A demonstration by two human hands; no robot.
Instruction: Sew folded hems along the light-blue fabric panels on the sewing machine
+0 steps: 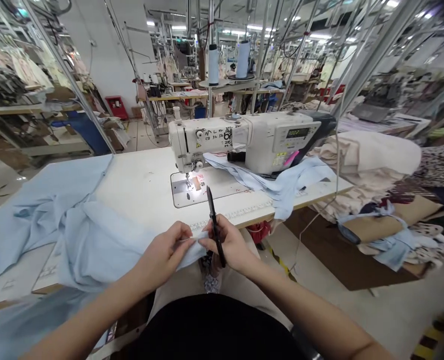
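Note:
Close to my lap, in front of the table edge, my left hand (169, 250) pinches the edge of a light blue fabric (101, 240) between thumb and fingers. My right hand (229, 245) pinches the same edge just beside it. Slim black scissors (214, 227) also rest in my right hand, blades pointing up and away; part of their handle is hidden by the fingers. The fabric spreads left across the table and hangs over its front. Beyond my hands stands a white sewing machine (217, 137), its needle area lit, with no fabric under the needle.
Light blue strips (278, 187) lie under the machine's arm and hang over the table's front edge (240, 222). Two blue thread cones (243, 60) stand behind the machine. At right are piled pale garments (372, 155) and a dangling white cord (338, 165).

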